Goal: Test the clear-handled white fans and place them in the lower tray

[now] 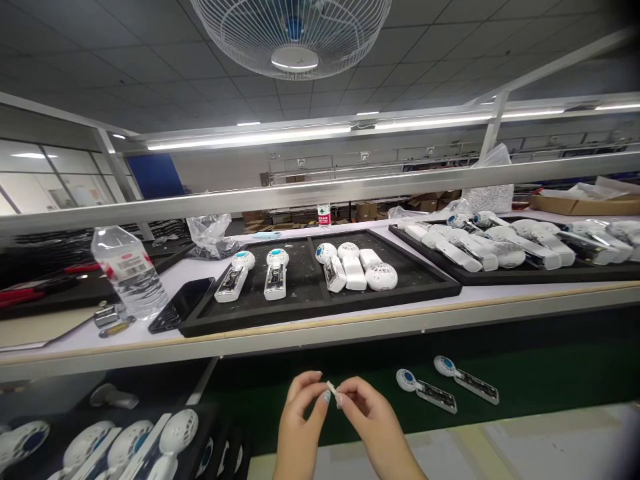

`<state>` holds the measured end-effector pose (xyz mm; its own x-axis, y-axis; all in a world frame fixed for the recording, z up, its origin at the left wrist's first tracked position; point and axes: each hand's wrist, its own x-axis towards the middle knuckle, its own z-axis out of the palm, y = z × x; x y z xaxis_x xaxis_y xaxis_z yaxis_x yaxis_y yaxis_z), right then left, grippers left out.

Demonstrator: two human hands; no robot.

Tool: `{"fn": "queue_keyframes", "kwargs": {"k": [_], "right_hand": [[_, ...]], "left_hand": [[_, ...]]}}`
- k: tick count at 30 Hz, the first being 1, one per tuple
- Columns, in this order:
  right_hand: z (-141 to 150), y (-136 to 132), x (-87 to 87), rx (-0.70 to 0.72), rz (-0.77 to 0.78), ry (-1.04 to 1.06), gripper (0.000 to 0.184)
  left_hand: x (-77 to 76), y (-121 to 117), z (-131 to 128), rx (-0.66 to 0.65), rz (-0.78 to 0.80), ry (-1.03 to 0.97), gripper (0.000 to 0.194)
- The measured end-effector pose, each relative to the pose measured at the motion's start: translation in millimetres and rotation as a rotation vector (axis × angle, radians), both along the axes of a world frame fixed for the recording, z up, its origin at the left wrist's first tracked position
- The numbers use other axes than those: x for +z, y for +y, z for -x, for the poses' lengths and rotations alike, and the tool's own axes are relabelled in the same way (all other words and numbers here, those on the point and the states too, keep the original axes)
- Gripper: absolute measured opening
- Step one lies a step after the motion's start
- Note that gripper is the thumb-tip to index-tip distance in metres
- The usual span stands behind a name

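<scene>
My left hand (306,407) and my right hand (364,408) meet in front of me, above the near edge of a green work surface (280,357). Between their fingertips is a small white piece (331,387), pinched from both sides. Its exact kind is too small to make out. To the right on the green surface lie two white handheld fan bodies, a nearer one (427,391) and a farther one (467,380). Both have round heads with blue centres and opened handles showing the inner parts. Neither hand touches them.
A shelf above holds a black tray (300,308) with several fan bodies and a fuller black tray (500,277) at right. At left stand a water bottle (131,273) and a phone (184,303). Lower left are stacked trays of fan parts (135,443). A caged fan (295,40) hangs overhead.
</scene>
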<state>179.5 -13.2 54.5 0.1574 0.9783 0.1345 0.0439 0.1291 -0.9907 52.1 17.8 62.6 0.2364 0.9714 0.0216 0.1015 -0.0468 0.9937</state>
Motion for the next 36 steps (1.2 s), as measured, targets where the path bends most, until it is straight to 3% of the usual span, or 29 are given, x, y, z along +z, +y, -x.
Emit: {"fn": "queue_keyframes", "kwargs": {"k": [3,7,13,20,24,26,27,30,32,36], "right_hand": [[-1.5,-1.3,1.0,-0.012,-0.008,-0.114,0.017],[-1.8,-4.1,7.0,-0.031,-0.054,-0.316,0.014],[-4.4,-6.2,13.9,-0.006,-0.072,-0.421,0.013],[3.4,-3.6,8.6,0.023,-0.035,-0.192,0.015],[4.0,4.5,-6.1,-0.084,-0.014,-0.067,0.022],[-3.9,10.3,-16.1,-0.196,0.022,0.002,0.029],[-9.2,12.8,-20.7,-0.239,0.043,0.040,0.032],[-23.4,16.0,-29.1,-0.250,0.095,0.136,0.037],[-27.8,13.9,-30.3,-0.221,0.113,0.176,0.038],[-30.1,5.7,-31.2,-0.189,0.135,0.208,0.039]], "left_hand": [[5.0,-0.9,6.1,0.053,-0.130,0.218,0.032],[12.9,-0.7,13.0,-0.022,-0.345,0.336,0.023],[18.6,1.9,16.8,-0.035,-0.663,0.573,0.018],[5.7,4.6,17.6,0.104,-1.186,0.631,0.017],[-4.7,-3.1,10.0,0.191,-1.231,0.450,0.023],[-5.8,-9.3,-0.5,0.227,-1.133,0.249,0.025],[-5.5,-11.4,-7.2,0.236,-0.963,0.096,0.021],[-3.9,-7.5,-29.4,0.215,-0.100,-0.400,0.005],[-4.2,2.9,-41.8,0.187,0.304,-0.601,0.013],[-7.0,21.5,-55.3,0.203,0.450,-0.803,0.017]]}}
